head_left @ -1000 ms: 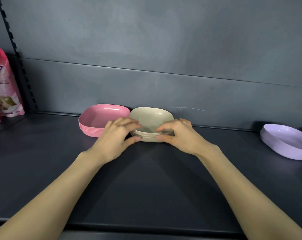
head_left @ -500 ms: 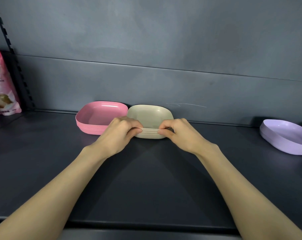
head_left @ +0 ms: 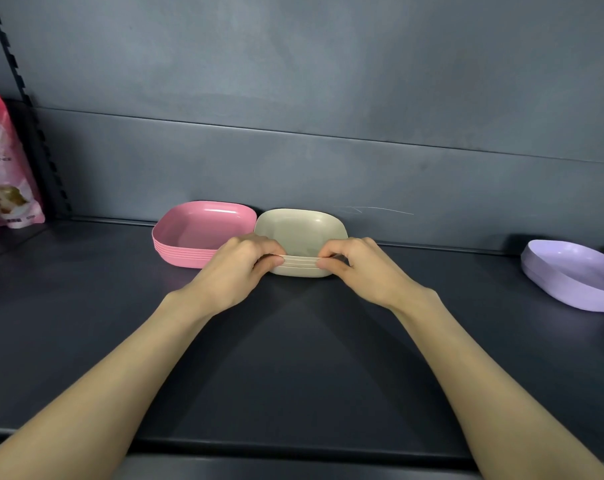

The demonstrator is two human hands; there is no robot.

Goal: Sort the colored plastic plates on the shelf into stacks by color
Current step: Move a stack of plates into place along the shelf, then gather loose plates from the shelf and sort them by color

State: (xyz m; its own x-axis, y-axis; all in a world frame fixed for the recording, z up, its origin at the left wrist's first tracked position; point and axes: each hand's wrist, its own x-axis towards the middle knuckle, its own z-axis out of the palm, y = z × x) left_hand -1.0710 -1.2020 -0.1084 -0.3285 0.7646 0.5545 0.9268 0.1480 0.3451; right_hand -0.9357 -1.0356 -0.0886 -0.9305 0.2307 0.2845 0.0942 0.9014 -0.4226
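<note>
Head view shows the beige plate stack (head_left: pixel 300 244) at the shelf (head_left: pixel 293 358) back edge, straight ahead between both hands, left hand (head_left: pixel 236 268) and right hand (head_left: pixel 361 268) pinching its front rim equally near.

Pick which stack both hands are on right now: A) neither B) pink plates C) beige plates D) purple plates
C: the left hand and right hand pinch the near rim of the beige plates, beside the pink plates; the purple plates sit apart, far right.
</note>
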